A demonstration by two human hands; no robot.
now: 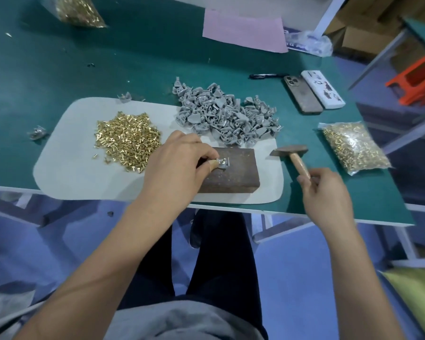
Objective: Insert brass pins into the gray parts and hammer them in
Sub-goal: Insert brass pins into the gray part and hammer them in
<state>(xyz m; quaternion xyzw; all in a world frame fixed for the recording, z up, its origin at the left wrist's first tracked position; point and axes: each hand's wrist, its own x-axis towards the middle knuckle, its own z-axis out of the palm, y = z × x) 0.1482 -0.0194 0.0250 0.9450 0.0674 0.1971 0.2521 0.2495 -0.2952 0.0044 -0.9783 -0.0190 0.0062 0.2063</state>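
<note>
Our left hand [174, 165] pinches a gray part [223, 163] on the rusty metal block [231, 173]; our right hand [325, 192] grips the hammer [291, 153].

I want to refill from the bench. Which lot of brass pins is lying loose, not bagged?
The brass pin heap on the white mat, left of the left hand; the other two lots are in plastic bags.

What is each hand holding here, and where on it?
Left hand pinches a gray part by its left end on the block. Right hand grips the hammer low on its wooden handle.
</note>
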